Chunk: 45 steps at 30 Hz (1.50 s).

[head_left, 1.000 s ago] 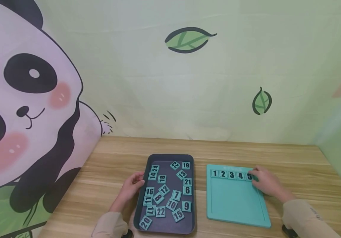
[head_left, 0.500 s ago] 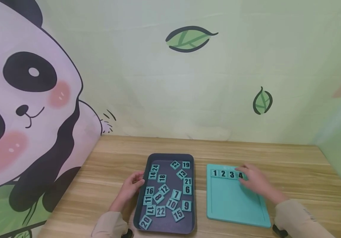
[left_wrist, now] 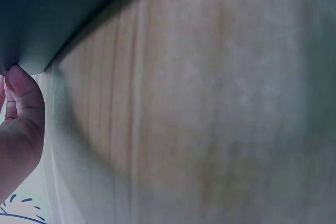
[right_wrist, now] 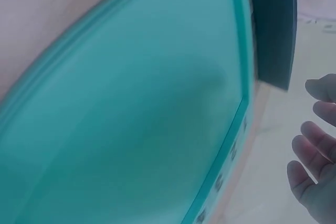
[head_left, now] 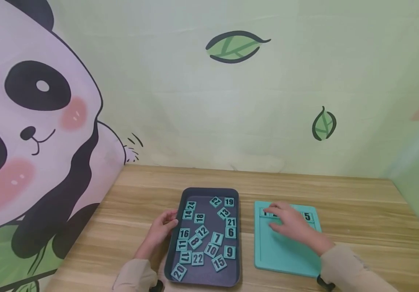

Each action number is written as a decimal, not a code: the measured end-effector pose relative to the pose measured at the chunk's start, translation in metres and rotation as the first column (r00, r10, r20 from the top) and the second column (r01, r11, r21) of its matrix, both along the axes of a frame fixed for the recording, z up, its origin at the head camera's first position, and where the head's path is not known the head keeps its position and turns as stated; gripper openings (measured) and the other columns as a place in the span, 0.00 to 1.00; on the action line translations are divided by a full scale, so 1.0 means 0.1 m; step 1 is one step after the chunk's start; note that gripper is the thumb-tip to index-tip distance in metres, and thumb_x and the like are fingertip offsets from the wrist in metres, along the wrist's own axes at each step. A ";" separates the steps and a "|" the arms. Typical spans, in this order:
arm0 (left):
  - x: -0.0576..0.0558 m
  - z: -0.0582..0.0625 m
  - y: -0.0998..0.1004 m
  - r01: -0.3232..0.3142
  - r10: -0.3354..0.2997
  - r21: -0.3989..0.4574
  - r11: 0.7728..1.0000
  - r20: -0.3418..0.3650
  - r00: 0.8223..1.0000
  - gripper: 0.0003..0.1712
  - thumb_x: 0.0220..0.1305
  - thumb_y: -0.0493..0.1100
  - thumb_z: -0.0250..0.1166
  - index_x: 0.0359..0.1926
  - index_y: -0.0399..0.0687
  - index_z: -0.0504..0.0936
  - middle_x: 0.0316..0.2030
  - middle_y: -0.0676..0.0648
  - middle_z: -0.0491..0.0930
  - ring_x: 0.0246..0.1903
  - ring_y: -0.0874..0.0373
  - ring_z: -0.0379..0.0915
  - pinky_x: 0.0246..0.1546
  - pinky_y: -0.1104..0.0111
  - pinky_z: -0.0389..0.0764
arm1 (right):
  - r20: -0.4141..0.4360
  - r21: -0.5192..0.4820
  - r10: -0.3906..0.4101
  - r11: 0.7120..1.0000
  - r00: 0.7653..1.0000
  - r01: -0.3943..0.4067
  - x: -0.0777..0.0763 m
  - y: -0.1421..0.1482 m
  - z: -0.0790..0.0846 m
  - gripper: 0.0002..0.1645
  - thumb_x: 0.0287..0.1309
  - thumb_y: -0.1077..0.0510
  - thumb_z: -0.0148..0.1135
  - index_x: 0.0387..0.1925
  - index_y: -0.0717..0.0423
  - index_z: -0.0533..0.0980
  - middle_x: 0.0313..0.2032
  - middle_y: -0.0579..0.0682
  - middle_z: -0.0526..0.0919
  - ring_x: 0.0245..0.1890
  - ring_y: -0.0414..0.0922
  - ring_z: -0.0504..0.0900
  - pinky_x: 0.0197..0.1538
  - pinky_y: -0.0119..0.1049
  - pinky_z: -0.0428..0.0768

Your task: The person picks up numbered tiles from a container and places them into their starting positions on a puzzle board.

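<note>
A dark rectangular tray [head_left: 209,280] holds several loose turquoise number tiles, among them the 6 tile [head_left: 230,232] and the 7 tile [head_left: 217,238]. My left hand [head_left: 162,229] holds the tray's left edge, its thumb against the side in the left wrist view. To the right lies a turquoise board [head_left: 279,253] with a row of tiles along its top. My right hand [head_left: 291,223] is over that row, fingers spread and nothing between them. It hides most of the row; the 5 tile [head_left: 307,217] shows to its right. In the right wrist view the fingertips stand apart.
Tray and board lie side by side on a wooden table [head_left: 370,227], a narrow strip of wood between them. Behind the table hangs a pale green backdrop [head_left: 165,101] with a large panda [head_left: 41,134] on the left.
My right hand has moved left along the tile row, from the 5 tile past the 4 to the 1 and 2, uncovering the 5. The left hand and tray have stayed put.
</note>
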<state>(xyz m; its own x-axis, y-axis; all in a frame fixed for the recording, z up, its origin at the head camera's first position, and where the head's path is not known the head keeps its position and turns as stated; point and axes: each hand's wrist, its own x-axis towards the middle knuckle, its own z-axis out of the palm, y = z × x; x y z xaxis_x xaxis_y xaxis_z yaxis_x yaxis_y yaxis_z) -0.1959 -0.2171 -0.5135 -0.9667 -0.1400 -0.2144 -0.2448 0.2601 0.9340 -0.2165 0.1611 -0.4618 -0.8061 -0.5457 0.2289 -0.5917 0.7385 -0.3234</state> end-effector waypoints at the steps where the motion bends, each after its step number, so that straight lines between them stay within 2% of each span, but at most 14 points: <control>1: 0.00 0.00 0.00 0.000 0.000 0.001 1.000 -0.002 1.000 0.20 0.61 0.37 0.53 0.55 0.44 0.69 0.47 0.41 0.71 0.46 0.52 0.67 0.42 0.64 0.73 | 0.009 -0.002 0.007 1.000 1.000 -0.007 0.01 -0.04 0.01 0.23 0.43 0.58 0.65 0.45 0.56 0.76 0.43 0.51 0.76 0.44 0.48 0.74 0.44 0.43 0.75; 10: -0.01 -0.01 0.00 0.010 -0.010 -0.001 1.000 -0.012 1.000 0.20 0.61 0.37 0.52 0.55 0.44 0.69 0.47 0.41 0.72 0.45 0.52 0.67 0.41 0.65 0.72 | 0.110 -0.011 0.064 0.998 0.992 -0.063 0.10 -0.33 0.06 0.24 0.44 0.56 0.64 0.47 0.56 0.75 0.45 0.51 0.75 0.48 0.48 0.72 0.48 0.44 0.73; 16: -0.02 -0.03 -0.02 0.006 -0.006 -0.003 1.000 -0.006 1.000 0.20 0.60 0.38 0.53 0.55 0.45 0.69 0.47 0.42 0.72 0.45 0.52 0.67 0.41 0.64 0.73 | 0.065 0.004 0.167 0.986 0.984 -0.167 0.14 -0.49 0.06 0.23 0.43 0.55 0.64 0.46 0.54 0.76 0.43 0.51 0.77 0.44 0.47 0.73 0.45 0.42 0.74; 20: -0.02 -0.02 -0.01 0.006 -0.006 -0.001 1.000 -0.004 1.000 0.20 0.61 0.38 0.53 0.55 0.45 0.69 0.47 0.42 0.72 0.45 0.52 0.67 0.41 0.65 0.73 | 0.052 0.002 0.199 0.980 0.979 -0.199 0.15 -0.58 0.03 0.22 0.43 0.54 0.64 0.45 0.52 0.76 0.42 0.48 0.77 0.43 0.44 0.73 0.45 0.40 0.74; 24: -0.01 0.00 -0.01 0.008 -0.008 0.008 1.000 0.001 1.000 0.21 0.61 0.39 0.53 0.56 0.44 0.68 0.47 0.42 0.71 0.45 0.52 0.67 0.41 0.65 0.73 | 0.087 0.010 0.182 0.983 0.980 -0.183 0.14 -0.66 -0.03 0.22 0.44 0.52 0.64 0.45 0.51 0.76 0.43 0.47 0.77 0.44 0.43 0.74 0.45 0.39 0.74; 28: -0.01 0.00 -0.01 0.008 -0.008 0.009 1.000 -0.001 1.000 0.20 0.61 0.38 0.53 0.55 0.44 0.68 0.47 0.42 0.71 0.45 0.52 0.67 0.41 0.65 0.73 | 0.142 0.023 0.152 0.987 0.978 -0.157 0.13 -0.76 -0.06 0.22 0.45 0.51 0.63 0.44 0.52 0.76 0.42 0.48 0.77 0.40 0.42 0.75 0.41 0.35 0.75; 32: 0.00 -0.01 -0.01 0.010 -0.010 0.002 1.000 -0.006 1.000 0.20 0.61 0.37 0.52 0.55 0.44 0.69 0.46 0.41 0.72 0.45 0.52 0.67 0.41 0.65 0.73 | 0.215 0.034 0.129 0.990 0.968 -0.140 0.11 -0.84 -0.07 0.21 0.45 0.50 0.63 0.44 0.53 0.76 0.41 0.47 0.76 0.36 0.39 0.75 0.37 0.31 0.75; 36: -0.01 -0.01 -0.01 0.003 -0.003 -0.003 1.000 0.002 1.000 0.20 0.61 0.37 0.52 0.55 0.44 0.69 0.45 0.42 0.72 0.44 0.52 0.67 0.40 0.65 0.73 | 0.272 0.066 0.097 0.991 0.957 -0.119 0.09 -0.91 -0.10 0.22 0.45 0.50 0.62 0.44 0.54 0.76 0.41 0.48 0.76 0.35 0.40 0.75 0.36 0.32 0.75; 41: -0.01 -0.02 -0.01 0.002 -0.002 -0.002 1.000 0.005 1.000 0.20 0.61 0.38 0.53 0.55 0.45 0.69 0.46 0.42 0.72 0.45 0.51 0.67 0.41 0.64 0.73 | 0.282 0.141 0.062 0.984 0.957 -0.106 0.07 -0.98 -0.15 0.21 0.45 0.50 0.61 0.43 0.53 0.77 0.39 0.49 0.76 0.34 0.40 0.75 0.36 0.33 0.75; 45: 0.02 0.01 -0.02 0.022 -0.022 -0.011 1.000 -0.025 0.999 0.20 0.61 0.41 0.54 0.55 0.45 0.69 0.44 0.42 0.72 0.44 0.52 0.68 0.39 0.66 0.73 | 0.268 0.159 0.046 0.983 0.962 -0.091 0.05 -1.02 -0.20 0.20 0.44 0.52 0.62 0.41 0.53 0.78 0.36 0.48 0.75 0.30 0.39 0.73 0.33 0.31 0.74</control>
<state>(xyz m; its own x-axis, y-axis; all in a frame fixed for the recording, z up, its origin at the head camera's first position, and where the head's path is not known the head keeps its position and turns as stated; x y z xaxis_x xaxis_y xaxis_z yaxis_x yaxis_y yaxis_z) -0.1937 -0.2191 -0.5129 -0.9746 -0.1211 -0.1882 -0.2152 0.2755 0.9369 -0.2119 0.0593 -0.4816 -0.7847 -0.6139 -0.0855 -0.5538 0.7564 -0.3481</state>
